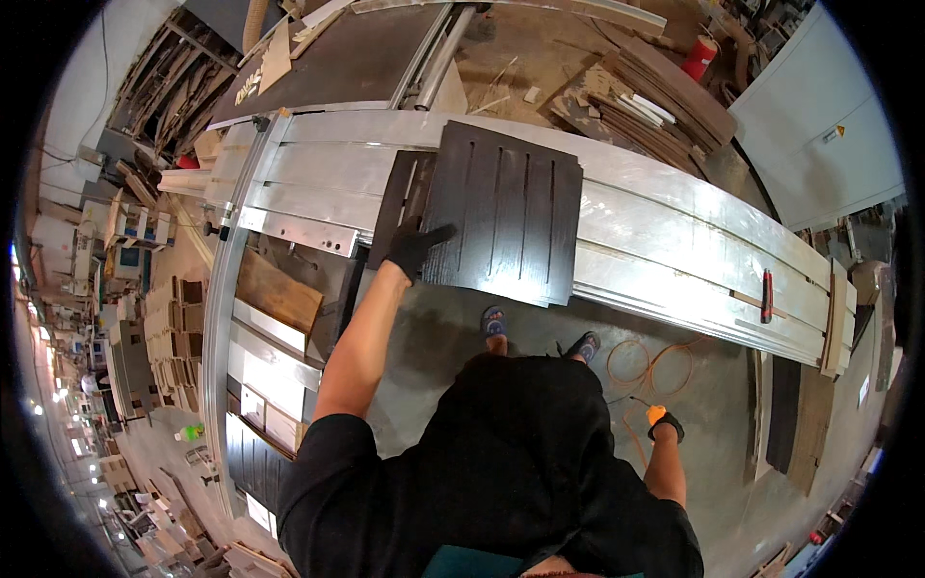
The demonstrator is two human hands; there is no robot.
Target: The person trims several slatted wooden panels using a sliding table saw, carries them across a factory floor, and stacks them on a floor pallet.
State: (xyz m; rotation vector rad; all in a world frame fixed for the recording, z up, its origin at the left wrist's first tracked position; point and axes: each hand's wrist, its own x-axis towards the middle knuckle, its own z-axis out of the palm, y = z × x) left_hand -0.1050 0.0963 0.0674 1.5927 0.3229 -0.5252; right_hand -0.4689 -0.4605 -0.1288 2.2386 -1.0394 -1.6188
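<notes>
Silver metal forms the long desk (665,231) stretching from the upper left to the right of the frame. Left of centre, a slotted black board (393,193) shows partly beneath a larger grooved board (511,217). The black-gloved left hand (414,252) touches the larger one's left edge, thumb spread across its face; I cannot tell whether the other fingers grip. That larger board, upper centre, overhangs the desk's near side. An orange hose (672,372) loops at lower right. Beneath it, the gloved right hand (667,427) curls around an orange tool (656,414). Farther right, a red-and-black tool (767,296) rests on the desk.
</notes>
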